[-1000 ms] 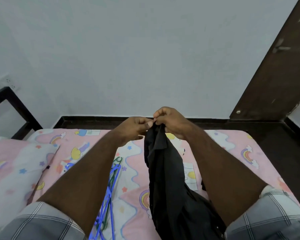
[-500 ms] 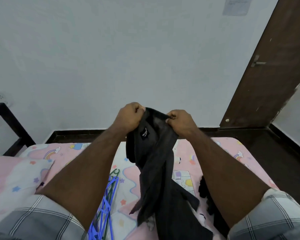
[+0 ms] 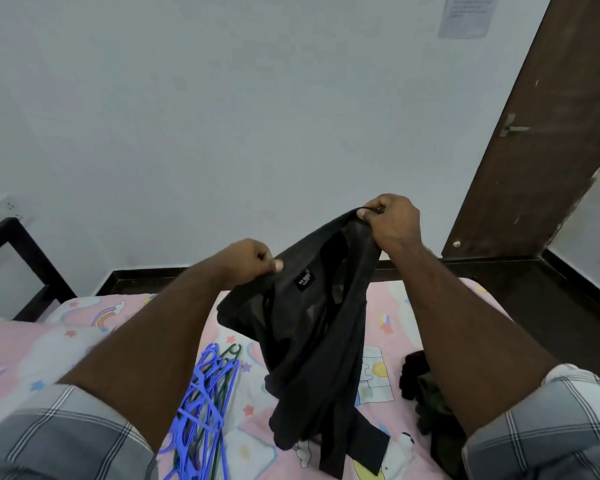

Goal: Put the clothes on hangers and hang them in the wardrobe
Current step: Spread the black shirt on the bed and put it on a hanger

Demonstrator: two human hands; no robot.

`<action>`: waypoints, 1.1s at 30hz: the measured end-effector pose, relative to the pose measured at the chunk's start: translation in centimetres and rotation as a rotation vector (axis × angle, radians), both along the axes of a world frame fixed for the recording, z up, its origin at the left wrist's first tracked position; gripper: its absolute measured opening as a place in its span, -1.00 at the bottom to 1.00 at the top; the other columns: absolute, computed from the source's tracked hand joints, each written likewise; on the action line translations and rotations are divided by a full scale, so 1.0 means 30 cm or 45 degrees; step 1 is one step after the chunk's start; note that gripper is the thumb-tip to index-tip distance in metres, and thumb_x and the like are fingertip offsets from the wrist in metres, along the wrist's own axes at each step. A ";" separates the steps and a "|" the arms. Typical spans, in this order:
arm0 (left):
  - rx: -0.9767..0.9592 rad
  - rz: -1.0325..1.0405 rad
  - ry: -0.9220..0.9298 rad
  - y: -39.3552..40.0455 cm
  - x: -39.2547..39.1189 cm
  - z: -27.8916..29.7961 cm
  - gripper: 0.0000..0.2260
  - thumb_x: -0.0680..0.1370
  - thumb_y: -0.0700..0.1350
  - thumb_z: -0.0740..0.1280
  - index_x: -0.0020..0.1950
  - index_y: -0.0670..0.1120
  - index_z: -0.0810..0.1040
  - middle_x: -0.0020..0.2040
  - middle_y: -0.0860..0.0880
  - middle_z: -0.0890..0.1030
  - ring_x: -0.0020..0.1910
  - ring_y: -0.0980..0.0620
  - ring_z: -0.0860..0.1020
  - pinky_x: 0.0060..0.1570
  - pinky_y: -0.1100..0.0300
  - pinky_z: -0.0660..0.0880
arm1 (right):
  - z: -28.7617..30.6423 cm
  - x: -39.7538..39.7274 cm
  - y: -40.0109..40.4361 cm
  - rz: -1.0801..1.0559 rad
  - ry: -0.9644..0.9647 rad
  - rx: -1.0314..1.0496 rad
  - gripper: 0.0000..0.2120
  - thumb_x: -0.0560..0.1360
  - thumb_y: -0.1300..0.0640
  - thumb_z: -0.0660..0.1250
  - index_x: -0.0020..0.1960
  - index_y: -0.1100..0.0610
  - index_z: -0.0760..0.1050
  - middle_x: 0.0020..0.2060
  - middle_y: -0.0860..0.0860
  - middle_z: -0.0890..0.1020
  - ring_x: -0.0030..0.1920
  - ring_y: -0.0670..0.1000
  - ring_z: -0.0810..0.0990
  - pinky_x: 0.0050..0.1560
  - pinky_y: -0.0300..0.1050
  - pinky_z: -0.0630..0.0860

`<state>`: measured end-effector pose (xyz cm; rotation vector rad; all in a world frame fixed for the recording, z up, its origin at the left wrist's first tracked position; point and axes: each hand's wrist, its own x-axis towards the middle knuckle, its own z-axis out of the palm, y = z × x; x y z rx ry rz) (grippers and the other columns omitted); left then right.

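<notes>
Hangers (image 3: 201,407), a blue stack with a green one among them, lie on the bed (image 3: 94,317) at your left, untouched; your left hand (image 3: 246,263) pinches one side of the black garment (image 3: 312,327) at its neck opening. Your right hand (image 3: 390,221), raised higher, pinches the other side, so the fabric hangs twisted above the bed. Risk, as judged: reach for a hanger and the one-handed hold lets the neck opening collapse or slip, with more dark clothes (image 3: 426,396) waiting at right

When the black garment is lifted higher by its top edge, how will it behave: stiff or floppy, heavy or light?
Probably floppy: the black garment sags and folds between the left hand and right hand. Likely light, since pinching fingers alone carry it. Its loose lower end may drag over the bed sheet.
</notes>
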<state>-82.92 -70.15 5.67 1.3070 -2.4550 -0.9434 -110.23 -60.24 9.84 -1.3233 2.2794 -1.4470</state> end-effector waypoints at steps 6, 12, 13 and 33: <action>-0.067 0.404 0.203 0.020 0.013 -0.092 -0.74 0.61 0.02 0.32 -0.20 -0.08 0.42 -0.29 0.00 0.50 -0.26 0.00 0.47 -0.29 0.15 0.33 | -0.018 -0.042 0.022 -0.003 -0.130 -0.026 -0.96 0.51 0.17 0.45 -0.04 0.10 0.65 -0.16 -0.07 0.66 -0.08 -0.06 0.61 0.02 -0.14 0.54; 0.102 0.706 0.559 0.042 0.019 -0.117 -0.79 0.60 0.00 0.37 -0.04 -0.10 0.43 -0.17 -0.10 0.53 -0.22 -0.04 0.48 -0.30 0.13 0.40 | -0.071 -0.068 0.049 -0.045 -0.307 -0.069 -0.91 0.47 0.20 0.49 -0.11 0.03 0.65 -0.19 -0.10 0.68 -0.09 -0.05 0.67 0.11 -0.05 0.62; 0.084 0.753 0.621 0.038 0.018 -0.101 -0.81 0.57 -0.03 0.41 -0.04 -0.10 0.46 -0.15 -0.09 0.55 -0.20 -0.04 0.50 -0.27 0.14 0.43 | -0.067 -0.070 0.051 -0.070 -0.288 -0.100 -0.92 0.48 0.19 0.49 -0.09 0.03 0.65 -0.19 -0.11 0.68 -0.09 -0.07 0.66 0.11 -0.09 0.61; 0.077 0.530 0.377 0.147 -0.182 -0.300 -0.83 0.48 -0.25 0.42 0.01 -0.04 0.67 -0.07 0.07 0.65 -0.02 0.07 0.61 0.00 0.31 0.44 | -0.412 0.086 0.057 0.258 -0.184 0.343 -0.84 0.46 0.25 0.43 -0.02 0.03 0.66 -0.23 -0.15 0.63 -0.18 -0.03 0.62 0.00 -0.02 0.64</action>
